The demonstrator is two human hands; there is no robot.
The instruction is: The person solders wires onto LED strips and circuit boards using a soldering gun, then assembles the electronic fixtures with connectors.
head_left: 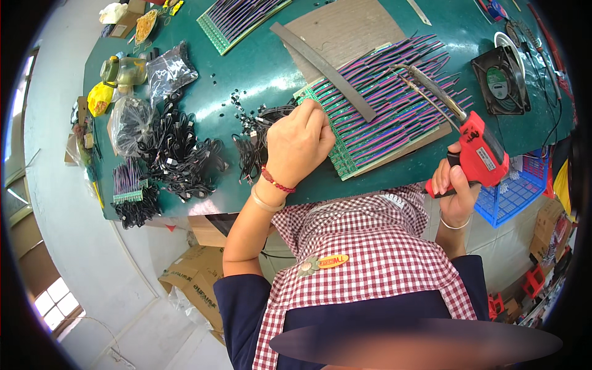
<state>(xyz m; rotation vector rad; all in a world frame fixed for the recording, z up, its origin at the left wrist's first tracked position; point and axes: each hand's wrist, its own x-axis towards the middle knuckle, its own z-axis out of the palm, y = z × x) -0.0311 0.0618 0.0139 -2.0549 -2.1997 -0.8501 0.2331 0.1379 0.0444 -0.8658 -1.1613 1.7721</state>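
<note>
Hands at work: the left hand (300, 143) pinches closed at the edge of a green board of purple wires (385, 105); the right hand (455, 185) grips a red soldering gun (478, 151), tip over that board, seemingly mid-soldering. Black cables (179, 154) lie left of it on the tabletop (259, 68).

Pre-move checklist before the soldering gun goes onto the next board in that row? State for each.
1. Right hand grips the red soldering gun by its handle: ok.
2. Gun tip over the row of green boards with purple wires: ok; contact with a joint: cannot tell.
3. Left hand closed at the near end of the row, pressing or pinching something: cannot tell what.
4. Grey bar lies across the wires, holding them down: ok.
5. Black cables lie left of the boards, apart from the tip: ok.
6. Tip hot: cannot tell.
</note>
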